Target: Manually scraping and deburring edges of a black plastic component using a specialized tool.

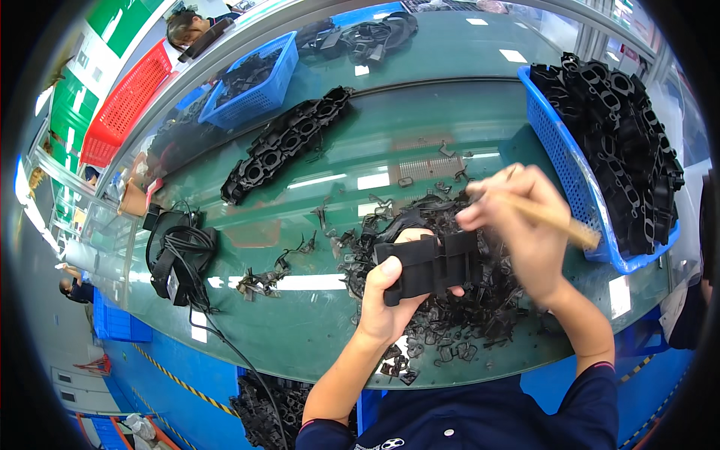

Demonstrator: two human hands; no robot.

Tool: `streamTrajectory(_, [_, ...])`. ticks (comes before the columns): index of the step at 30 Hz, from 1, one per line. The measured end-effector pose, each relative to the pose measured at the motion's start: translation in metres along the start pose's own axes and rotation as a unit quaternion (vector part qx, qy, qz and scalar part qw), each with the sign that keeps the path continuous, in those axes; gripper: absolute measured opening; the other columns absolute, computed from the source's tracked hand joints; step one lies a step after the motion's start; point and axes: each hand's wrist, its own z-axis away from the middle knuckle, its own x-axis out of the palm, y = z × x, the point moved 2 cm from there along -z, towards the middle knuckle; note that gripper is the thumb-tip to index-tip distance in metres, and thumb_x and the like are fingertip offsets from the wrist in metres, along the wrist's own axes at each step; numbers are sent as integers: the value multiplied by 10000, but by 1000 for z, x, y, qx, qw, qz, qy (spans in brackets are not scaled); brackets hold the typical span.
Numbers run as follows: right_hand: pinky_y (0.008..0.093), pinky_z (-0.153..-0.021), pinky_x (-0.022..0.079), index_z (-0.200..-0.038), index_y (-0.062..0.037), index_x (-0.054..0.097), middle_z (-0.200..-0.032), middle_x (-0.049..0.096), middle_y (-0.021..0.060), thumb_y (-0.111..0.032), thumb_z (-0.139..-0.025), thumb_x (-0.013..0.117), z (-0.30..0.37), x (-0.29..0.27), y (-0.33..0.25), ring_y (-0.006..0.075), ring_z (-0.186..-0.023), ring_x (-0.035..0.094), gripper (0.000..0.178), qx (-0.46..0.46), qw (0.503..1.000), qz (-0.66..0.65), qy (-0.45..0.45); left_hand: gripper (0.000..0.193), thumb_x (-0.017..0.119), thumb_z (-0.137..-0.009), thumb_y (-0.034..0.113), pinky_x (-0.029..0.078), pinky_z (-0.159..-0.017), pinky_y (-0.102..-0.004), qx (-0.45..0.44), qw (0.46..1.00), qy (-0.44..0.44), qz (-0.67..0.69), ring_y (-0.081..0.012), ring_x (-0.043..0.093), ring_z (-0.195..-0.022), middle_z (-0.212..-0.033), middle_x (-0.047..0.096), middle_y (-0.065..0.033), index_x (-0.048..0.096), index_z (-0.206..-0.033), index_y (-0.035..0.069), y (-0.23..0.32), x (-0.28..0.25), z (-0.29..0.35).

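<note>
My left hand [384, 304] is closed around a black molded plastic part [420, 266], thumb on its near face. The part is tilted above a heap of black plastic scraps [480, 319]. Just to its right, my right hand [529, 225] is closed on a tan, wooden-looking stick [566, 223], blurred by motion. One end of the stick points out to the lower right; the other end is hidden by my fingers, so its kind is unclear.
A long black molded part [289, 142] lies farther back on the green table [300, 202]. At the right stands a blue basket [559, 154] piled with black parts. Coiled black cable and a dark device [180, 255] sit at the left. Another blue basket [259, 90] is at the back.
</note>
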Motion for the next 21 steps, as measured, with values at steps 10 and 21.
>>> streamTrajectory(10, [344,-840,478,-824,29,600,-895,646,141,44,-736,655,-7,-8,0,249,-963,615,105,-91,980,121,-129,583,468,-806,491,496,-762,-481,2,997,-5,80,-325,575,-923,-1072,528,-194,448,-1134,9,3,-2,-2])
streamTrajectory(21, [253,-639,495,-937,29,604,-756,623,101,-59,-914,517,0,2,-5,152,-641,618,126,-29,976,204,-76,818,732,-670,244,431,-870,-335,252,934,62,-246,-219,512,-1019,-1134,454,-155,235,-1287,43,3,-4,4])
